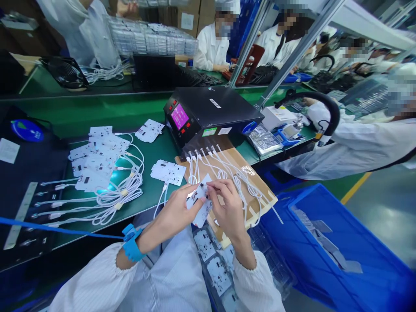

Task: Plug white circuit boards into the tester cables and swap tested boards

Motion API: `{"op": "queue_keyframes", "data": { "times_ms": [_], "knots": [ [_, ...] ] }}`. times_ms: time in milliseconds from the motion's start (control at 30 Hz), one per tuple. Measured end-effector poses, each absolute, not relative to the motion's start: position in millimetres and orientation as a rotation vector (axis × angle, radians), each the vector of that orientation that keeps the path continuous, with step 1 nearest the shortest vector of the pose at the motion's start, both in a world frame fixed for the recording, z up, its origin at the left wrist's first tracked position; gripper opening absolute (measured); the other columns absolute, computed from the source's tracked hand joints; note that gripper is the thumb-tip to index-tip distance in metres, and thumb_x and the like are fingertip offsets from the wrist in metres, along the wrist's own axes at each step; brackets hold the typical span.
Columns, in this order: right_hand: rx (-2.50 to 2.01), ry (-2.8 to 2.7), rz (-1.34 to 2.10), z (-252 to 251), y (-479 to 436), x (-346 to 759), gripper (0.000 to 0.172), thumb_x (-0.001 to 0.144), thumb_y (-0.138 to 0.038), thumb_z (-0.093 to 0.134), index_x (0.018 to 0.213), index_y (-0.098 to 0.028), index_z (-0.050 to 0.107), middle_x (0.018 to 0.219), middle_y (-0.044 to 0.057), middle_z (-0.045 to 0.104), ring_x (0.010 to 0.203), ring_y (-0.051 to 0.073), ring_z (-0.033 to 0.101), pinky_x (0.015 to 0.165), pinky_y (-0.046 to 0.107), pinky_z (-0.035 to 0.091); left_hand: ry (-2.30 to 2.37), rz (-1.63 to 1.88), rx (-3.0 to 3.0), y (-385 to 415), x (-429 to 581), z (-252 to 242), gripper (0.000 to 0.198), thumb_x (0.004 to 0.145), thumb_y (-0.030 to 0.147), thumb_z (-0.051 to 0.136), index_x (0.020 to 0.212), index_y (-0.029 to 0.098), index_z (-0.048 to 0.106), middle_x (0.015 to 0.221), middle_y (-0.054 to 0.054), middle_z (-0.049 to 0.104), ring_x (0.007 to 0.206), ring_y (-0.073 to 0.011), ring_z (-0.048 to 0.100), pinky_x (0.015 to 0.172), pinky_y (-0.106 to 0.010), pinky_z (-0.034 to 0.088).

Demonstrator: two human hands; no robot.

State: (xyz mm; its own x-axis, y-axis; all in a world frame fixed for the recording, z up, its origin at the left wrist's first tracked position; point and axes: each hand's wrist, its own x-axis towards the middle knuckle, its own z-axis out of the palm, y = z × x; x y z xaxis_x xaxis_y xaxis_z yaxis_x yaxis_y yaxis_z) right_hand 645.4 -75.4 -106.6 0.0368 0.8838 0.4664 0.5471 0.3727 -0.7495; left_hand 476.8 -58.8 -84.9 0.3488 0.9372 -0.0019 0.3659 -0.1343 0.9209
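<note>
A white circuit board (199, 216) with small dark parts is tilted in front of me, above my lap. My left hand (177, 209) is closed on its left side, the thumb lying across its face. On the board's upper right edge, the fingertips of my right hand (228, 207) are pinched together; any small part between them is hidden. Another white board (169, 172) lies on the bench just beyond my left hand, a white cable running from its lower edge. Several similar boards (216, 275) sit in a clear tray below my hands.
A black tester (211, 110) with a lit pink screen and white cables (238, 184) stands ahead on brown cardboard (264, 195). To the left lie stacked boards (97, 158) and bundled cables (121, 193). A blue bin (354, 225) is at right. A blue wrist strap's cord (74, 232) stretches left. Co-workers sit nearby.
</note>
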Motion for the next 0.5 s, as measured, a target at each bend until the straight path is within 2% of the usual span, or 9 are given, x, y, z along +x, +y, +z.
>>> {"op": "queue_keyframes", "data": {
  "times_ms": [167,333,433,500],
  "knots": [
    [-1.301,-1.641,0.37,-105.7,-76.0,640.8,0.015,0.105,-0.027,0.055,0.106,-0.025,0.07,0.102,0.007,0.062,0.087,0.017,0.069,0.079,0.034,0.064,1.146,0.812,1.71,-59.3,477.0,-85.5,0.032,0.096,0.03,0.059,0.122,0.019,0.073,0.124,-0.009,0.074,0.115,-0.0262,0.069,0.096,-0.035,0.057],
    [-1.313,-1.685,0.293,-109.1,-74.4,644.5,0.015,0.104,-0.024,0.054,0.109,-0.025,0.069,0.103,0.007,0.061,0.089,0.018,0.068,0.08,0.036,0.062,1.104,0.838,1.703,-56.5,480.3,-86.5,0.029,0.096,0.027,0.058,0.12,0.018,0.072,0.121,-0.01,0.075,0.112,-0.0256,0.07,0.1,-0.036,0.054],
    [-1.316,-1.753,0.157,-108.1,-74.2,646.5,0.013,0.102,-0.026,0.058,0.107,-0.025,0.069,0.101,0.007,0.064,0.09,0.021,0.067,0.08,0.04,0.059,1.066,0.863,1.761,-57.7,481.5,-86.4,0.023,0.095,0.023,0.058,0.112,0.017,0.072,0.117,-0.01,0.076,0.107,-0.0244,0.07,0.097,-0.035,0.054],
    [-1.293,-1.787,0.045,-108.5,-73.4,646.3,0.012,0.101,-0.03,0.059,0.105,-0.027,0.07,0.097,0.008,0.066,0.086,0.023,0.067,0.077,0.042,0.056,1.06,0.827,1.841,-58.3,480.5,-84.1,0.016,0.093,0.021,0.059,0.104,0.016,0.07,0.107,-0.01,0.077,0.095,-0.0232,0.071,0.086,-0.033,0.055]
  ]
}}
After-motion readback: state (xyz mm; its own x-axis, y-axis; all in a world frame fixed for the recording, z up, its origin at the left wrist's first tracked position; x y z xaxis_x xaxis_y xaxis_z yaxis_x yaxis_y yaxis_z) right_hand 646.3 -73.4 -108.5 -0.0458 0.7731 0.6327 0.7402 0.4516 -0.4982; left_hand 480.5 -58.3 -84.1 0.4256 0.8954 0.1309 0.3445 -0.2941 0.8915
